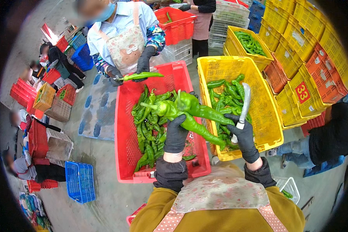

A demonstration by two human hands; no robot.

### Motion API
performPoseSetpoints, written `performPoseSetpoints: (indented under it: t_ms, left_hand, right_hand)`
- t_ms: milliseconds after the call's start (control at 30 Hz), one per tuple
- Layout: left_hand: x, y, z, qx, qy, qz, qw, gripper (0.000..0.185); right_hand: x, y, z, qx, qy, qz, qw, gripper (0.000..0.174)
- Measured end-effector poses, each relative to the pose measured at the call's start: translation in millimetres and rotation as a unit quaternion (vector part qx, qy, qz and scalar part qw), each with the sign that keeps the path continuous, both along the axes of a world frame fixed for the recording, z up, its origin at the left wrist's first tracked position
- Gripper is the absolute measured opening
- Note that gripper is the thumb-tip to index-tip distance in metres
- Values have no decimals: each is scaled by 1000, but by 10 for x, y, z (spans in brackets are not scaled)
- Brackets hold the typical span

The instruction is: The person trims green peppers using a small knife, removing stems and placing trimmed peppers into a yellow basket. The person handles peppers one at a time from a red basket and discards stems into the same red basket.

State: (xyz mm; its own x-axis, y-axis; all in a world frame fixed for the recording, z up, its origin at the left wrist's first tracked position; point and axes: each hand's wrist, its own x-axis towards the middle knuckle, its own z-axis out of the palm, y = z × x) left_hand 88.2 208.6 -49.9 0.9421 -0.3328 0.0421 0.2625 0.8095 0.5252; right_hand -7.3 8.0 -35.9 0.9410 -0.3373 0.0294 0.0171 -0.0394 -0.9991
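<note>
In a black glove, my left hand (176, 134) grips a long green pepper (197, 127) by its middle, with its stem pointing left. A second green pepper (203, 111) lies just beyond it, its lower end by the fingers of my right hand (245, 137). That hand, also gloved, holds a knife with a curved blade (245, 101) and a white handle, blade pointing away from me. Below my left hand is a red crate (124, 139) with many green peppers (153, 124) inside. Under the right hand stands a yellow crate (266, 124) with more peppers (229, 92).
Across the red crate, a co-worker (124, 37) holds a green pepper (143, 76) in black gloves. Stacked yellow crates (290, 40) rise at the right, near another person's legs (295, 152). A blue basket (80, 182) stands on the floor at left.
</note>
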Motion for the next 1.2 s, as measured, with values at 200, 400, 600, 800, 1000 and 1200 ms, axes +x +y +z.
performPoseSetpoints:
  t_ms: [200, 400, 600, 800, 1000, 1200]
  left_hand:
    - [4, -18, 186, 22, -93, -82, 992, 61]
    - [-136, 71, 183, 166, -75, -67, 981, 67]
    - [-242, -25, 387, 279, -159, -66, 945, 77]
    - [-302, -45, 257, 322, -190, -46, 926, 74]
    - [-335, -62, 147, 298, -223, 13, 928, 68]
    - [-454, -7, 167, 306, -117, -13, 945, 66]
  right_hand:
    - [-87, -41, -85, 144, 48, 82, 985, 28]
    - [-5, -59, -226, 17, 75, 84, 993, 23]
    - [190, -40, 233, -327, -122, -58, 935, 20]
    - [340, 115, 558, -443, -194, -21, 875, 36]
    - [410, 196, 435, -460, -184, -27, 868, 31]
    - [595, -189, -432, -383, -133, -71, 911, 17]
